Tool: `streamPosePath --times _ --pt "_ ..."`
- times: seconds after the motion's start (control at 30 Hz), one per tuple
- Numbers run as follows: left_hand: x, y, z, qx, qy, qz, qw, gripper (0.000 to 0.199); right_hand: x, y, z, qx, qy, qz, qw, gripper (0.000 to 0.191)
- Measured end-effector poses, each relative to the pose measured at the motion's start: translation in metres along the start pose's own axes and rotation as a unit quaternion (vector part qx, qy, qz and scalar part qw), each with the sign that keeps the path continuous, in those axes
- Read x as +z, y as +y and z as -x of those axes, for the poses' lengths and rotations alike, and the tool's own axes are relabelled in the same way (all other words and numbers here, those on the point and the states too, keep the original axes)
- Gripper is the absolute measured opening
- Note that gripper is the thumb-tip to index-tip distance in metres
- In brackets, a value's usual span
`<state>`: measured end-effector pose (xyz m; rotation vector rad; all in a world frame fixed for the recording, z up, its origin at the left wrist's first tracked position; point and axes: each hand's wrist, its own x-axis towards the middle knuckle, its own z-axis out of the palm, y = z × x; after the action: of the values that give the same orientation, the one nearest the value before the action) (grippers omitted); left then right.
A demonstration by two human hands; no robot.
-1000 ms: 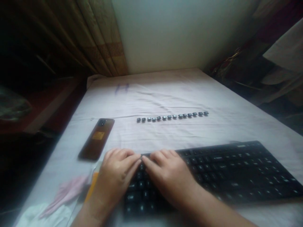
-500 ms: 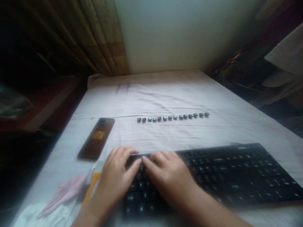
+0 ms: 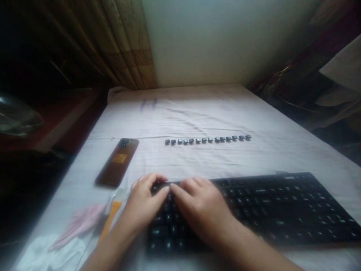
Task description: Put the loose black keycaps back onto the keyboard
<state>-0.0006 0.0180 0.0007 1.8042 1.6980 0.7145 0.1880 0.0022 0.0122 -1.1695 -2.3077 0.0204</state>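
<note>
A black keyboard lies across the front of the cloth-covered surface. Over its upper left part are both of my hands, thumb tips close together on the keys. My left hand grips the top left corner, fingers bent over the far edge. Beside it, my right hand is closed over the top row, its fingers curled at the far edge. Whatever lies right under the thumbs is too small and blurred to make out. Beyond the keyboard, several loose black keycaps form a row.
A brown phone lies face down at the left. Nearer are a yellow-handled brush, partly behind my left forearm, a pink cloth and a white cloth. A wall and a curtain stand at the far end.
The view has shifted slightly, so the phone, brush and keycaps appear a little further right. Both hands keep nearly the same hold on the keyboard, thumbs still together.
</note>
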Motion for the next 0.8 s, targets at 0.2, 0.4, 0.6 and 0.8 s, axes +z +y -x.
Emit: streamPosePath --times 0.2,0.4,0.6,0.8 --pt "0.0003 0.0058 -0.0014 -0.02 -0.005 0.006 1.0 0.016 0.0012 0.0002 -0.0007 -0.003 -0.013 0.002 1.0 0.012" --pt "-0.0012 0.0074 -0.0024 -0.043 -0.02 0.016 0.999 0.018 0.0002 0.0009 -0.0009 0.01 -0.021 -0.015 1.0 0.014" --pt "-0.0015 0.005 -0.0027 -0.056 -0.03 0.033 0.997 0.022 -0.0006 0.0023 -0.0011 0.016 -0.02 -0.03 0.999 0.017" --pt "-0.0035 0.0008 -0.0032 -0.059 -0.041 0.047 0.996 0.021 -0.0011 0.0046 0.0009 0.023 -0.016 -0.071 0.997 0.019"
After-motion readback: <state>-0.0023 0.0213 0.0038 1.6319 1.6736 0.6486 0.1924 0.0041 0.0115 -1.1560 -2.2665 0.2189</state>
